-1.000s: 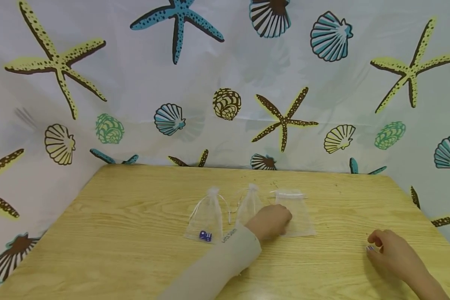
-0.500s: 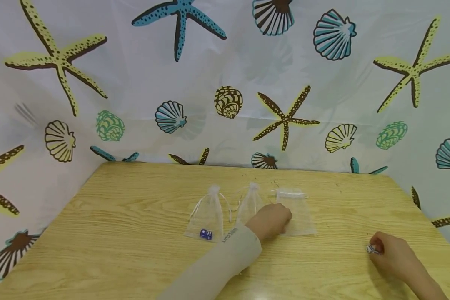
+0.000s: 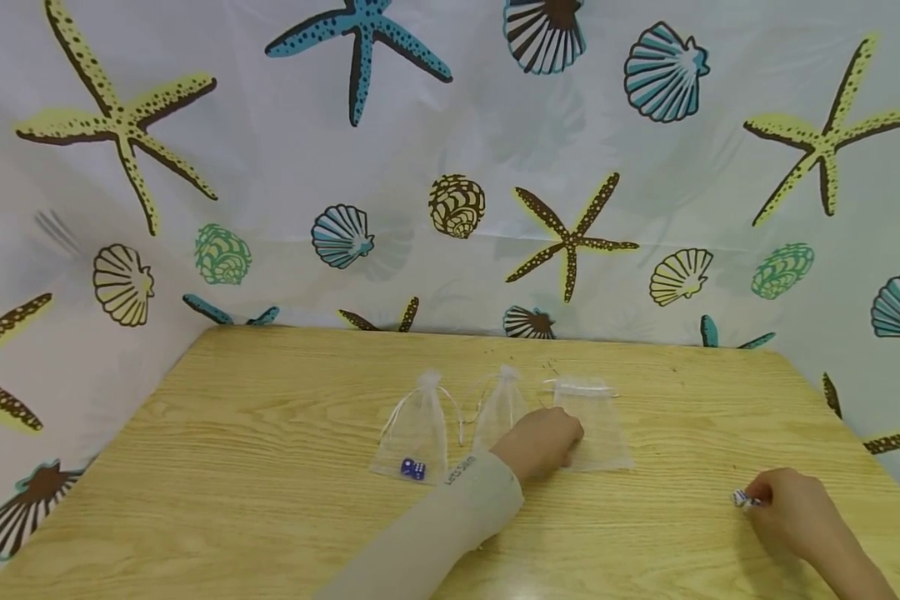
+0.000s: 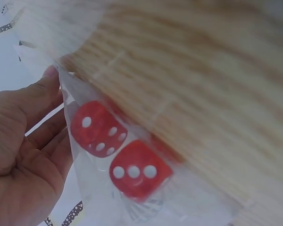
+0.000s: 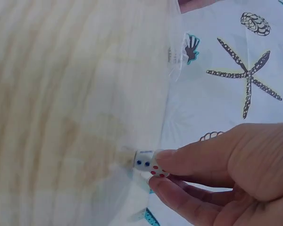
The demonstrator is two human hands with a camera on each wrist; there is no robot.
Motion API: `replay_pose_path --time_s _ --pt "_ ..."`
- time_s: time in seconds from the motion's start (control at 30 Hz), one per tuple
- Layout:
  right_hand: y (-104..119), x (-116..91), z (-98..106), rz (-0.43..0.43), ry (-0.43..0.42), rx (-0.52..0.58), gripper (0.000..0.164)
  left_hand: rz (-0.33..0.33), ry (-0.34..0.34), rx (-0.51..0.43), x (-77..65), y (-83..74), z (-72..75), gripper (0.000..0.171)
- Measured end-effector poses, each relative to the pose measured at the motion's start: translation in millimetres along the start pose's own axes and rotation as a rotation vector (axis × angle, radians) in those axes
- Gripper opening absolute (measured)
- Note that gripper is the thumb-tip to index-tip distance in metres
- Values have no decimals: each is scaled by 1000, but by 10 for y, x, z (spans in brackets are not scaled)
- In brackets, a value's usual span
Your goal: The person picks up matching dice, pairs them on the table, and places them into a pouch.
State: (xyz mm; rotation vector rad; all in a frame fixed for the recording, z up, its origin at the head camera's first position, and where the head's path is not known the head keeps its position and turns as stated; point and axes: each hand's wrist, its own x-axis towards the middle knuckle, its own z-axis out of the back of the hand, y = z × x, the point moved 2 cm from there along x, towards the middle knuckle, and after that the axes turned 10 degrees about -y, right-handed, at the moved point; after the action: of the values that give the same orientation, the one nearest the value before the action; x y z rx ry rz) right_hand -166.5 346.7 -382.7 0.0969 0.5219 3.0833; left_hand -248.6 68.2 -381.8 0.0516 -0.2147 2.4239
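Observation:
My right hand [image 3: 798,510] pinches small white dice [image 5: 145,161] between thumb and fingers, low at the table's right side. Blue and red pips show; whether it is one die or two is unclear. My left hand [image 3: 540,442] rests at the left edge of the right sheer drawstring bag [image 3: 600,433], its fingertips hidden. In the left wrist view its thumb and loosely bent fingers stand apart behind a sheer bag holding two red dice [image 4: 140,170]. That middle bag [image 3: 498,417] lies partly under my left hand.
A third sheer bag [image 3: 420,425] lies to the left with two blue dice [image 3: 412,468] inside. The wooden table [image 3: 270,433] ends at a white curtain [image 3: 390,167] with starfish and shells. Tiny dark specks lie behind the bags.
The right hand has shifted slightly and its fingers have turned, so more of the white dice shows at the fingertips. The left hand and the bags stay where they were.

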Motion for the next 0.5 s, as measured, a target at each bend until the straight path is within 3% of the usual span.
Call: replay_pose_path --time_s 0.23,0.5 --pt "297 -49 -59 31 -13 44 12 -7 -9 -14 -24 5 -4 28" --pt "948 -183 -243 110 -26 115 15 -14 -15 -3 -13 5 16 26"
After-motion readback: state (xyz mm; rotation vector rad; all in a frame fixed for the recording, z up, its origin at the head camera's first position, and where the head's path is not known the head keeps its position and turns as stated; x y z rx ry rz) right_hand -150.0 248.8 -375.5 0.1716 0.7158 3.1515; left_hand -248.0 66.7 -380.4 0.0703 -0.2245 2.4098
